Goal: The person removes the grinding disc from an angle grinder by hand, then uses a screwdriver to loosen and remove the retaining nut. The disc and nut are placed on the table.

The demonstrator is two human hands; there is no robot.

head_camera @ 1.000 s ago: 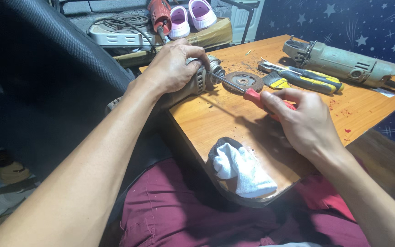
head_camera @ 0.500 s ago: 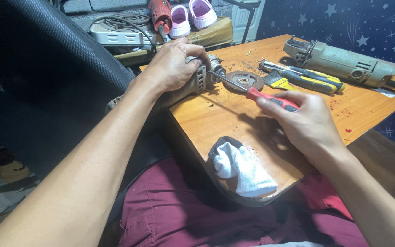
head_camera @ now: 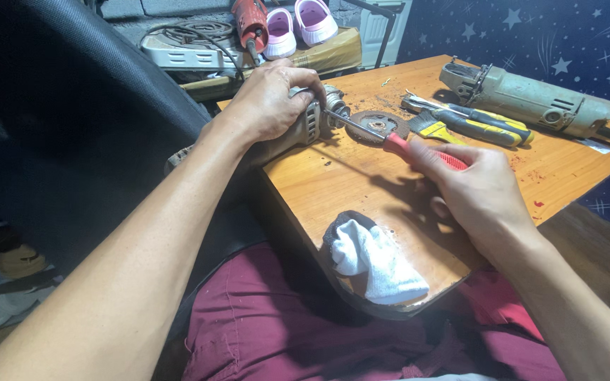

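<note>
My left hand [head_camera: 271, 99] grips the body of a grey angle grinder [head_camera: 313, 120] that rests at the far left edge of the wooden table [head_camera: 333, 176]. My right hand [head_camera: 478, 194] holds a red-handled screwdriver [head_camera: 418, 149]; its metal shaft points up-left and its tip touches the grinder's head. A worn round grinding disc [head_camera: 379, 125] lies flat just right of the grinder head, under the screwdriver shaft.
A second, larger grinder [head_camera: 538, 99] lies at the table's far right. Yellow-handled pliers [head_camera: 481, 123] and a small brush [head_camera: 428, 127] lie beside the disc. A white cloth [head_camera: 375, 261] sits at the near edge. Pink shoes [head_camera: 298, 25] and a power strip [head_camera: 185, 49] sit beyond the table.
My right hand has slid left and turned the screwdriver so its tip now reaches the grinder head. My left hand has stayed on the grinder.
</note>
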